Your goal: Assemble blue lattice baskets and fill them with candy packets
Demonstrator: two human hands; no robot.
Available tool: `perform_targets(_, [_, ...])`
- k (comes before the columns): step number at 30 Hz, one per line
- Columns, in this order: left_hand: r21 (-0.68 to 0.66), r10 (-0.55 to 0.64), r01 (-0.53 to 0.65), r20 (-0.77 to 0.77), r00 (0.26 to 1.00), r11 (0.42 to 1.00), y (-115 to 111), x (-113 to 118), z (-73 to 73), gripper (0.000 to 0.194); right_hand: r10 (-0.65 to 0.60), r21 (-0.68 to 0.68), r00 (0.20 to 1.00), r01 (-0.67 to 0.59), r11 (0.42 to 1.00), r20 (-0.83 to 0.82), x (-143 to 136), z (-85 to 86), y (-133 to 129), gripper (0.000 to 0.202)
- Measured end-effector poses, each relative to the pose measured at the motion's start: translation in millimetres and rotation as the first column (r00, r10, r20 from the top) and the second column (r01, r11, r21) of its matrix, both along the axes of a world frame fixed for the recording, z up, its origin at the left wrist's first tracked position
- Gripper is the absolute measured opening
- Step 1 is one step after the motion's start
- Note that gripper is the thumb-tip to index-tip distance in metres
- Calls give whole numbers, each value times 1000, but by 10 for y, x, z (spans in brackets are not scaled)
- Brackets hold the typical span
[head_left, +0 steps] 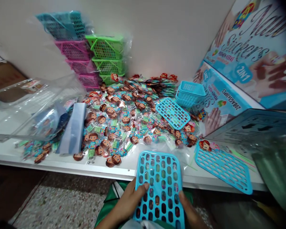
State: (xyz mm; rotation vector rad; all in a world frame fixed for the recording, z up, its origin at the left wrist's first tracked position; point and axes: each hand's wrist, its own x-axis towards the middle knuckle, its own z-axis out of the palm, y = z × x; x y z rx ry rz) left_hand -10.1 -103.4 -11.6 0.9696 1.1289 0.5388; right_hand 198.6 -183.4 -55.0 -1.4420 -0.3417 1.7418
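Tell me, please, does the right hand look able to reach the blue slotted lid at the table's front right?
Likely yes: nothing visible stands between the right hand and that front-right lid, but it would first need to release the held blue lid.

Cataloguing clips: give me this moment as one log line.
left hand: grips blue slotted lid | right hand: at its right edge | table: packets, blue basket

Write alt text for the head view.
Left hand and right hand hold a slotted blue plastic lid by a white table's edge. Cartoon-printed packets spread across the middle; stacked plastic baskets stand behind, Nail Stickers cardboard packaging at right.
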Motion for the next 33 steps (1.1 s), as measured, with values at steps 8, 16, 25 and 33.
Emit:
perform_targets(8, [94,120,-122,28,992,988,26,-64,-54,42,-186,-58,968,179,982,-167,-183,163,-24,69])
perform_targets(16, [478,176,-198,90,980,856,8,-143,-146,38,-91,60,948,114,992,-305,-194,172,-62,63])
perform_targets(25, [706,234,-111,-79,969,699,-122,-249,-152,19,-120,81,948,150,985,-293,-225,197,-133,59])
perform_targets(33, [664,91,38,-159,983,747,-393,-443,-419,22,-140,149,952,185,971,-272,-308,176,-133,70])
